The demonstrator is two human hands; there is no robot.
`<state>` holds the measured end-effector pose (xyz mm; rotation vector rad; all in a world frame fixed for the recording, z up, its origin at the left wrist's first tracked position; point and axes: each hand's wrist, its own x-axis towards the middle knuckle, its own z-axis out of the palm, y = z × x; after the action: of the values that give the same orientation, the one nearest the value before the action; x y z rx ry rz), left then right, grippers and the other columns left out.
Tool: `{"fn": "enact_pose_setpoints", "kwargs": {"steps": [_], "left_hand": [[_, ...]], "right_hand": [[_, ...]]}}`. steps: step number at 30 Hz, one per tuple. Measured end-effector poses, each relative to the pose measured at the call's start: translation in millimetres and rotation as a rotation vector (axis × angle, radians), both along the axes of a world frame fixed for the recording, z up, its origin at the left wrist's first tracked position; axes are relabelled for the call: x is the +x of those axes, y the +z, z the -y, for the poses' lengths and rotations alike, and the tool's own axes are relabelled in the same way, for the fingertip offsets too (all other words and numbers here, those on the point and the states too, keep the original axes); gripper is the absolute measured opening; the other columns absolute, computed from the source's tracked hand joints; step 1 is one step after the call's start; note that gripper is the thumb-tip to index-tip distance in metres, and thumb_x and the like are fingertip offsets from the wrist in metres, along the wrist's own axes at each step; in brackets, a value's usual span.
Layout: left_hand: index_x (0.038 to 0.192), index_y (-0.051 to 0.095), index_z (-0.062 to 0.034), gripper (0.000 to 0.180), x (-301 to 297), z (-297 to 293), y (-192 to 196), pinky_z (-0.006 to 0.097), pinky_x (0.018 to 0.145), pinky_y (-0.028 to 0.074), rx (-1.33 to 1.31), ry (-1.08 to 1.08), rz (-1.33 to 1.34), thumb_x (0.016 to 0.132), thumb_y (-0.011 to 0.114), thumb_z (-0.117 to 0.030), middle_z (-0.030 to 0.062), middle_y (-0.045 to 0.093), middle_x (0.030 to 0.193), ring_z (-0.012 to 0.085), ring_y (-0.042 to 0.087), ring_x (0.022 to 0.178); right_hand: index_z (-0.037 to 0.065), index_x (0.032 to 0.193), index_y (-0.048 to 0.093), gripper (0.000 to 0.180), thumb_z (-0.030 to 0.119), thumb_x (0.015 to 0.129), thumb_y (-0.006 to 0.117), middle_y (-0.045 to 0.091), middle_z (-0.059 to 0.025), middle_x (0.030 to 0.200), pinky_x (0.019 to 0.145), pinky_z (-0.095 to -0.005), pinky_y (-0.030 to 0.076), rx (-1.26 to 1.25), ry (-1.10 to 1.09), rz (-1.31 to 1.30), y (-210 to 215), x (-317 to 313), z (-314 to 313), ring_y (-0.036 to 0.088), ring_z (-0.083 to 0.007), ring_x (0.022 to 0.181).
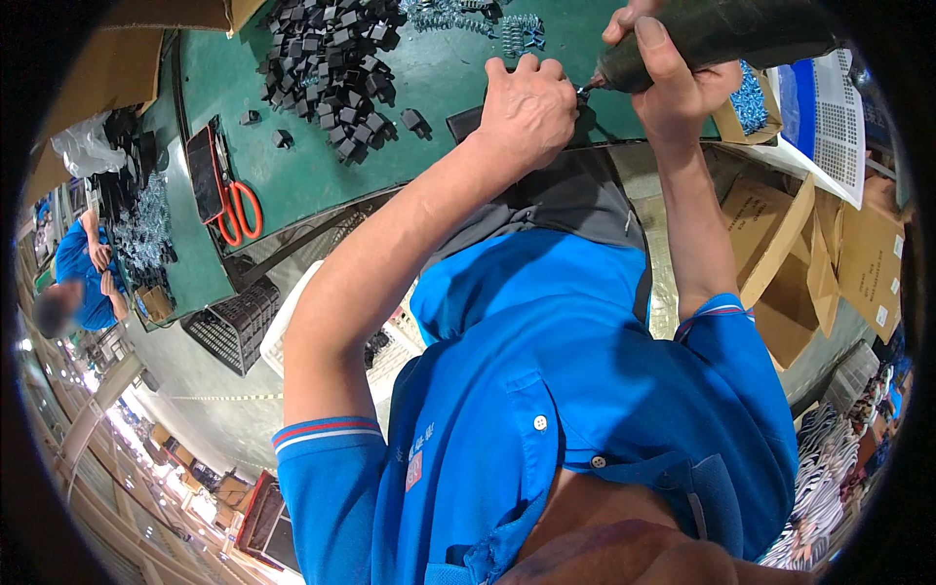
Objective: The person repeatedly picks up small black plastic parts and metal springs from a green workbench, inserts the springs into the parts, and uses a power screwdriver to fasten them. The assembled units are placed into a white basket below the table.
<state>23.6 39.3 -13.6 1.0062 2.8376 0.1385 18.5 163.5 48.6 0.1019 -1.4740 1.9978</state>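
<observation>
Your right fingers (665,60) grip a rounded tool (721,44), cut off above; left fingers (552,72) half-hide a black piece (466,124), grip unclear.

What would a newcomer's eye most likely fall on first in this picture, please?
Probably the bright blue shirt, filling the lower middle. Next might come the dark, cylindrical tool in the right grip at upper right, then the heap of small black blocks on the green table, with orange-handled scissors to the heap's lower left.
</observation>
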Motion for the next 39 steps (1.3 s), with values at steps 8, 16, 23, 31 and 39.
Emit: {"fn": "enact_pose_setpoints", "kwargs": {"steps": [8, 16, 23, 31, 39], "left_hand": [[0.094, 0.070, -0.0086, 0.027, -1, 0, 1, 0.047, 0.080, 0.041, 0.023, 0.006, 0.018, 0.084, 0.067, -0.033, 0.0043, 0.061, 0.099, 0.0249, 0.057, 0.101], [0.089, 0.072, -0.0095, 0.021, 0, 1, -4, 0.047, 0.079, 0.039, 0.090, 0.006, -0.013, 0.082, 0.065, -0.028, 0.0054, 0.062, 0.097, 0.0249, 0.058, 0.098], [0.084, 0.072, -0.0099, 0.018, 1, 1, -10, 0.046, 0.075, 0.037, 0.173, -0.004, -0.069, 0.081, 0.064, -0.026, 0.0054, 0.062, 0.092, 0.0251, 0.058, 0.094], [0.090, 0.068, -0.0090, 0.024, 2, 0, 0, 0.045, 0.075, 0.039, 0.094, 0.026, -0.007, 0.080, 0.070, -0.031, 0.0045, 0.060, 0.095, 0.0248, 0.058, 0.096], [0.089, 0.069, -0.0085, 0.025, 4, 0, -4, 0.046, 0.077, 0.040, 0.199, 0.058, -0.023, 0.078, 0.071, -0.031, 0.0049, 0.061, 0.093, 0.0251, 0.058, 0.095]], "right_hand": [[-0.006, 0.102, 0.059, 0.019, -0.002, 0.083, 0.060, 0.063, -0.0080, 0.081, 0.062, -0.0275, 0.050, 0.145, 0.079, 0.049, -6, 3, -13, 0.062, -0.0144, 0.069], [-0.005, 0.119, 0.054, 0.043, -0.015, 0.078, 0.063, 0.062, -0.0061, 0.091, 0.068, -0.0297, 0.052, 0.268, 0.091, 0.024, -32, 0, -7, 0.061, -0.0135, 0.073], [0.001, 0.126, 0.047, 0.053, 0.030, 0.085, 0.066, 0.062, -0.0134, 0.092, 0.075, -0.0385, 0.051, -0.095, 0.643, -0.088, -73, -19, -34, 0.063, -0.0265, 0.081], [-0.006, 0.127, 0.046, 0.049, 0.008, 0.082, 0.057, 0.056, -0.0146, 0.087, 0.068, -0.0370, 0.051, 0.033, 0.486, 0.109, -20, -9, -38, 0.060, -0.0259, 0.075], [0.002, 0.117, 0.063, 0.057, 0.035, 0.073, 0.079, 0.070, -0.0185, 0.099, 0.079, -0.0379, 0.051, 1.046, -0.067, 0.739, -72, -3, -87, 0.068, -0.0303, 0.092]]}}
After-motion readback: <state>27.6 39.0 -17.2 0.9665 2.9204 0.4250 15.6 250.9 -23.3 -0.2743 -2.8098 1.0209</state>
